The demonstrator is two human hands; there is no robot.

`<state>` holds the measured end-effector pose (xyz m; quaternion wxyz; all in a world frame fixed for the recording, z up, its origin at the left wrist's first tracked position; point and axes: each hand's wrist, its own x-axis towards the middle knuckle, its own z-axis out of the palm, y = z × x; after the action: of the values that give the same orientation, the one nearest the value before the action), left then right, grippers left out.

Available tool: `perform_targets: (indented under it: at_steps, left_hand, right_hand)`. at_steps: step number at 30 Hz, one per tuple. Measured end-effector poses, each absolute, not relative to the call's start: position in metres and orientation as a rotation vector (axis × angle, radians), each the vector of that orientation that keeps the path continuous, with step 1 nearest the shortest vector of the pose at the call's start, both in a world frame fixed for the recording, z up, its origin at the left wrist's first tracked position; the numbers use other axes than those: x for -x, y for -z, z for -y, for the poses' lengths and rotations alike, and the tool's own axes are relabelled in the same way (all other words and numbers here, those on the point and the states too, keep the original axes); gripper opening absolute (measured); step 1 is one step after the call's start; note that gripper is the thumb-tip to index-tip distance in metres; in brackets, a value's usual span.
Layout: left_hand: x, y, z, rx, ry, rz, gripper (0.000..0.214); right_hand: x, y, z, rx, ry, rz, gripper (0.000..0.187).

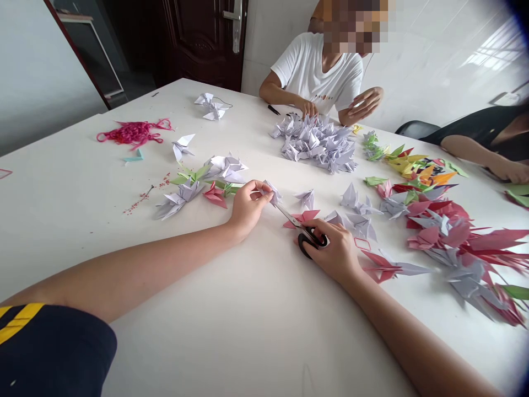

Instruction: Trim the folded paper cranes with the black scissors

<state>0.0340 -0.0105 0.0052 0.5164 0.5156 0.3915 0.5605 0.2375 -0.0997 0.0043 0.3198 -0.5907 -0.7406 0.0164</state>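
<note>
The left hand [247,209] pinched the folded white paper [274,195] over the bench [223,320]; right hand [336,249], curled round the scissors [294,221], aimed them left and away, tips right at the paper!

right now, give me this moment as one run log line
left hand: pinches pale folded paper | right hand: holds black-handled scissors, tips at that paper | nearby: magenta yarn, pale paper pile
</note>
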Motion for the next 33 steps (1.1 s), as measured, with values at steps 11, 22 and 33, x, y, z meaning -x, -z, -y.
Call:
perform_targets:
  at_steps: [11,22,33]
  left_hand:
    - [-0.036,-0.004,0.009,-1.089,-1.416,-0.892,0.025]
    - [-0.036,-0.01,0.012,-1.093,-1.326,-0.921,0.012]
    - [-0.036,-0.014,0.014,-1.22,-1.205,-0.896,0.01]
  right_hand:
    - [-0.236,-0.008,0.1,1.581,-0.134,1.912,0.02]
    - [-0.235,-0.011,0.101,1.589,-0.186,1.894,0.02]
    - [-0.236,-0.012,0.101,1.57,-0.264,1.897,0.019]
